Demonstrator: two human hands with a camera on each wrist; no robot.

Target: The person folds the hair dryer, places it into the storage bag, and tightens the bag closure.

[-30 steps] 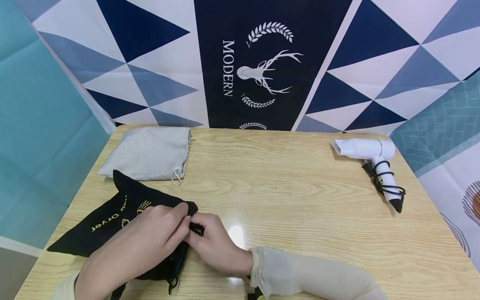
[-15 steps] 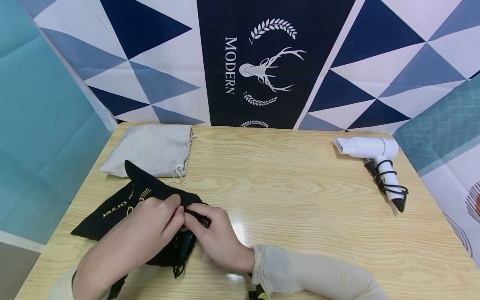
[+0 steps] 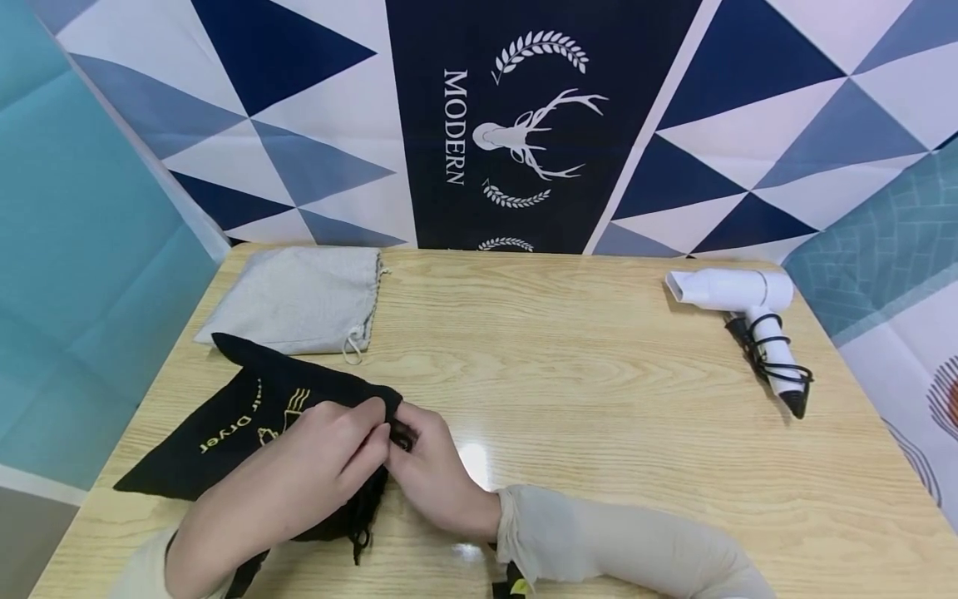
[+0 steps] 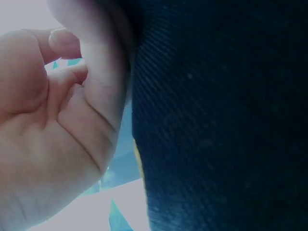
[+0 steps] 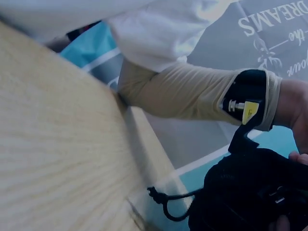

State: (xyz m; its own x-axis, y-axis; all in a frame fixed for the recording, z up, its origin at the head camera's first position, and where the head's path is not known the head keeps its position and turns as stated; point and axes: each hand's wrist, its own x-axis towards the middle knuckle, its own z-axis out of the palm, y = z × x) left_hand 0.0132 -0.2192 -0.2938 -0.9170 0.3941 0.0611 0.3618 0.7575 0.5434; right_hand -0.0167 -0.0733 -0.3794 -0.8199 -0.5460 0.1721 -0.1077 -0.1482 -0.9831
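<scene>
A black cloth drawstring pouch (image 3: 224, 453) with yellow "Hair Dryer" lettering lies at the front left in the head view. Its mouth faces right, between the two hands. My left hand (image 3: 322, 449) pinches the upper edge of that mouth. Close against it, my right hand (image 3: 434, 478) pinches the same rim from the right side. Something dark shows just inside the opening, mostly hidden by fingers. The pouch's dark ribbed fabric (image 4: 221, 115) fills the right of the left wrist view. In the right wrist view a knotted drawstring (image 5: 175, 197) hangs from the pouch.
Behind the pouch, a grey drawstring bag (image 3: 299, 299) lies on the wooden table (image 3: 524, 349). A white hair dryer (image 3: 733, 291), its black cord wound round the handle, lies at the back right. A patterned cloth wall (image 3: 322, 150) rises behind the table.
The pouch lifted slightly up and right, then its left end dropped back left. Both hands shifted a little to the right and up, still gripping the rim.
</scene>
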